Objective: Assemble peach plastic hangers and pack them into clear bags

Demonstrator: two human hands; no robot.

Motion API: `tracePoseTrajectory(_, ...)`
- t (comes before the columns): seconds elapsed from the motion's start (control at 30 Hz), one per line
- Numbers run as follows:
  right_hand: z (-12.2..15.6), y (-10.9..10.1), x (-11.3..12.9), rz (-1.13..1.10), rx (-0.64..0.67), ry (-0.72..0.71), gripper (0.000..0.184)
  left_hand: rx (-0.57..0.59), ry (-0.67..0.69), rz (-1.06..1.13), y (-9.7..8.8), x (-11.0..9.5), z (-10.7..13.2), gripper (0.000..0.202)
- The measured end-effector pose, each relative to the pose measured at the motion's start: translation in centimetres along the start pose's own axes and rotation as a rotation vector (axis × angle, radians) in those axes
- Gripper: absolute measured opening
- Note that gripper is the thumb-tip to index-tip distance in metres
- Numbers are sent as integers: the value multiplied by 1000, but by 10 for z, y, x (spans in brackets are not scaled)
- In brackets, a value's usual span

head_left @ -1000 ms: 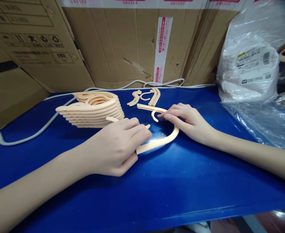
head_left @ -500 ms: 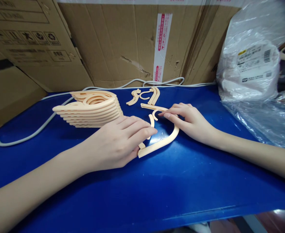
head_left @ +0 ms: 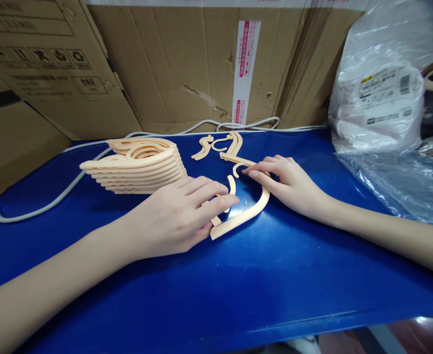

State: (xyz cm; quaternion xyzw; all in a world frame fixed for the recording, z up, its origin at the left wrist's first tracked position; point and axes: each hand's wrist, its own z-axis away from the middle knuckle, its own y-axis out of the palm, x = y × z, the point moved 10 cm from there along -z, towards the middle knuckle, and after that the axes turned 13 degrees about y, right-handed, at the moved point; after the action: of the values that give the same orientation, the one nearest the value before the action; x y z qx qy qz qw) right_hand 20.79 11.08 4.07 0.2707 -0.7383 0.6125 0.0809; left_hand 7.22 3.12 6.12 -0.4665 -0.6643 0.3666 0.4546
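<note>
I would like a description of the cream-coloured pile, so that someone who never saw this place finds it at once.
On the blue tabletop, look left of centre, in front of the brown cardboard boxes. Just beyond the left hand stands the cream-coloured pile. Its many stacked, curved layers make it clearly taller than the loose cream pieces to its right.

Stacked pieces [head_left: 142, 171] in smooth, satin-looking pale plastic; curved piece [head_left: 243, 219] in the same smooth plastic; tabletop [head_left: 275, 280] smooth and glossy; cardboard box [head_left: 187, 54] matt, torn-surfaced; cable [head_left: 46, 215] smooth, plastic-sheathed; bag [head_left: 371, 32] of shiny, crinkled plastic film.
</note>
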Motion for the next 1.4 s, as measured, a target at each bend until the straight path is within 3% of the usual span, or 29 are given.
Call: tracePoseTrajectory(1.4, 2, 1, 0, 21, -14, 1, 32, -39, 67, -90, -7, -6, -2, 21)
